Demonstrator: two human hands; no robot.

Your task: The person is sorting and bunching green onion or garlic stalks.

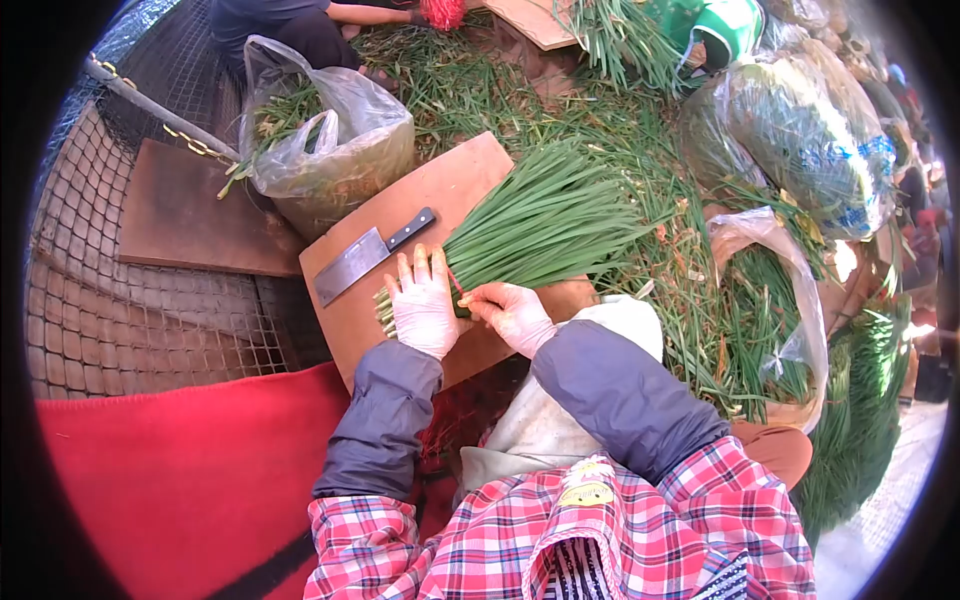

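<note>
A bundle of garlic chives (pixel 545 225) lies across a brown board (pixel 470 165), its leaves fanned toward the upper right and its pale stem ends (pixel 383 310) at the left. My left hand (pixel 423 305), in a thin whitish glove, rests flat over the stems with the fingers stretched out. A thin red tie (pixel 455 280) runs over the bundle just right of it. My gloved right hand (pixel 508 315) pinches the lower end of that tie at the bundle's near side. Beyond my left hand lies a cleaver (pixel 352 265) with a black handle, touched by neither hand.
A clear bag of greens (pixel 345 165) stands beyond the board. Loose chive leaves (pixel 690 290) litter the ground at right, near stuffed plastic bags (pixel 800 130). Another person (pixel 290 30) sits at the top left. A red cloth (pixel 190 470) spreads at lower left.
</note>
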